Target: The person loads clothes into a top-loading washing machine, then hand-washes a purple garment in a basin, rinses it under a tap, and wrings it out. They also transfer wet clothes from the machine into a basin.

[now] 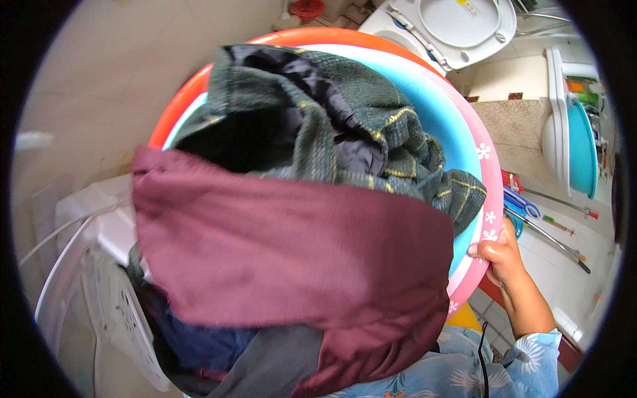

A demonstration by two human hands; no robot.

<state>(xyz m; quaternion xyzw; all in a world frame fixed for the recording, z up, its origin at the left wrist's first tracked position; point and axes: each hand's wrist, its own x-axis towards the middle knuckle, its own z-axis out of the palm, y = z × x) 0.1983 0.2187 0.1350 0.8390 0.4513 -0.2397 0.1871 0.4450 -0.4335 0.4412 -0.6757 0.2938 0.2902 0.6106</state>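
Note:
My right hand grips the rim of a pink plastic basin with white snowflake prints and a light blue inside, its thumb over the edge. My left hand is out of view. Heaped in the basin is a dark green plaid woollen garment with yellow lines and a dark shiny lining. Maroon fabric lies across the near side and hangs over the rim. Below it show navy cloth and dark grey cloth.
An orange-red basin shows behind the pink one. A toilet stands beyond. At right are a washbasin holding a turquoise basin, and long-handled tools on the tiled floor. White perforated plastic is at left.

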